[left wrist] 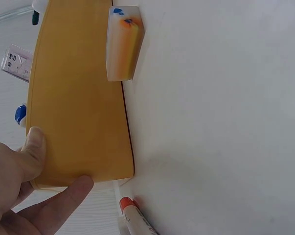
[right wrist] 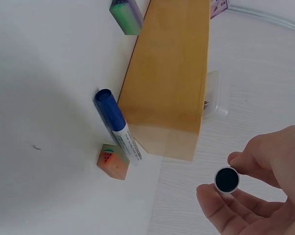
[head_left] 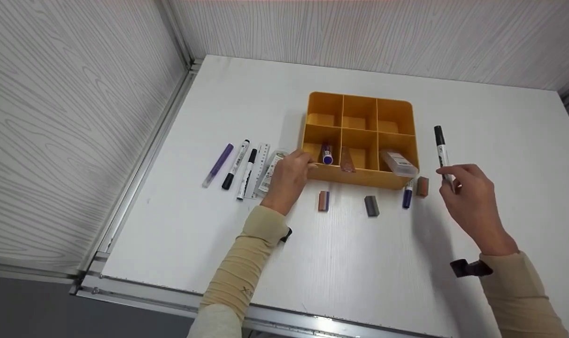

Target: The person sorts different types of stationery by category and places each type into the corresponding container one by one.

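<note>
A yellow six-compartment organizer box [head_left: 359, 177] stands on the white table. My left hand [head_left: 289, 178] grips its near left corner; in the left wrist view the thumb [left wrist: 35, 149] lies on the front wall near the rim. To the right of the box, my right hand [head_left: 472, 202] pinches a black-capped marker [head_left: 440, 141], which stands raised with its cap up. In the front row of the box are a blue-ended marker [head_left: 327, 154] at left, a pinkish clear ruler [head_left: 347, 160] in the middle, and a clear plastic case [head_left: 399, 163] at right.
Left of the box lie a purple marker [head_left: 218, 165], two black-and-white markers [head_left: 240, 157], a clear ruler [head_left: 261, 164] and a clear plastic pack [head_left: 268, 178]. Before the box are a striped eraser [head_left: 323, 201], a grey eraser [head_left: 372, 205], a blue-capped marker [head_left: 407, 197] and an orange eraser [head_left: 422, 186].
</note>
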{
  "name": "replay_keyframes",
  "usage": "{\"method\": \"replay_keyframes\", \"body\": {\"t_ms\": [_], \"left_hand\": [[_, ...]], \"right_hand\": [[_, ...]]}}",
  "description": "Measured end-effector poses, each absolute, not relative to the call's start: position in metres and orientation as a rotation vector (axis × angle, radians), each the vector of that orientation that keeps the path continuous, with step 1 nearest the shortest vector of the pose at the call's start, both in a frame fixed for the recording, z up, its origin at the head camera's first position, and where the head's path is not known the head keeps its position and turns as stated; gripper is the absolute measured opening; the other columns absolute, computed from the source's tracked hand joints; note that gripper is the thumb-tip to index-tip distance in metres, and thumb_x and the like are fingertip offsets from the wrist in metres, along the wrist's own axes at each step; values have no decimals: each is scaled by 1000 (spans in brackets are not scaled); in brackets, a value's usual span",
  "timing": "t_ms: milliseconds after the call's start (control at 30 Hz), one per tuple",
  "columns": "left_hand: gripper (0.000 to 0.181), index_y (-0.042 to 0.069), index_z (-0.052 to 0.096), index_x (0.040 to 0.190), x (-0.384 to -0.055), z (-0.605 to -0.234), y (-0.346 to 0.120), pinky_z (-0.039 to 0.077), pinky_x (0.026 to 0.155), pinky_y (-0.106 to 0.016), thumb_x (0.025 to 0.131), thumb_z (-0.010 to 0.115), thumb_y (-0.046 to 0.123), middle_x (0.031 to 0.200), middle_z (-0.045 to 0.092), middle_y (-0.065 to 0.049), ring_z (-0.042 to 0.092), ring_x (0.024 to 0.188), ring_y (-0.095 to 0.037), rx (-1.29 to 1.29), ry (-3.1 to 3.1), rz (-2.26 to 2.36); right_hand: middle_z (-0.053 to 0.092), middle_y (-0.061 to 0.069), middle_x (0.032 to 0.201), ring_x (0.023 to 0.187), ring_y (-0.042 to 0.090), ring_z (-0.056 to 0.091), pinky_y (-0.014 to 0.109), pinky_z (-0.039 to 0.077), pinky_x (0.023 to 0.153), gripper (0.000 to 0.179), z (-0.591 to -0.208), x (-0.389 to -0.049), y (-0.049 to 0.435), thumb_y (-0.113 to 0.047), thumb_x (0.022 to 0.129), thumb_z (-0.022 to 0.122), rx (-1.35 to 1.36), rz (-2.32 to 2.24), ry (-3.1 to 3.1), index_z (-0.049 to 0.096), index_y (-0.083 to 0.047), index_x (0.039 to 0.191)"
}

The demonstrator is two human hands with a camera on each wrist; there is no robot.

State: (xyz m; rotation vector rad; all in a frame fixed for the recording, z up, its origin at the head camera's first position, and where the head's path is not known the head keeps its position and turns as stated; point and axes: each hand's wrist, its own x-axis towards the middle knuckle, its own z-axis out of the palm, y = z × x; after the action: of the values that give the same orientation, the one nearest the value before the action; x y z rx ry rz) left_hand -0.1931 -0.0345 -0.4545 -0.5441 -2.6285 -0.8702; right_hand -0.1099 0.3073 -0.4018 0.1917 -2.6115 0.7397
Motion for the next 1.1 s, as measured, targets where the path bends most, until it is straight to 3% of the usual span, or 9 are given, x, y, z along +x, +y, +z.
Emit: {"method": "replay_keyframes", "body": {"t_ms": [467,767,1100], "left_hand": [[22,4,72,97,-193,-456,-35,57,78,-29,95,61,23,95,72,-8,70,88,-23,-553,-2617,-900],[22,4,71,97,-193,-455,-35,56,75,-29,95,61,24,94,69,-7,68,85,-21,-550,-2632,-892],[23,4,70,96,-193,-455,-36,56,75,-29,95,60,25,94,69,-7,68,85,-21,-561,-2641,-891]], "right_hand": [[62,14,110,81,-8,49,-2,41,72,25,-379,-119,278,9,88,58,327,843,-2593,70,-2,108],[61,10,116,84,13,61,0,45,75,30,-367,-127,256,5,88,64,451,884,-2676,68,-5,116],[61,13,121,89,15,65,8,52,78,47,-361,-137,231,10,81,71,675,1047,-2713,64,-2,127]]}}
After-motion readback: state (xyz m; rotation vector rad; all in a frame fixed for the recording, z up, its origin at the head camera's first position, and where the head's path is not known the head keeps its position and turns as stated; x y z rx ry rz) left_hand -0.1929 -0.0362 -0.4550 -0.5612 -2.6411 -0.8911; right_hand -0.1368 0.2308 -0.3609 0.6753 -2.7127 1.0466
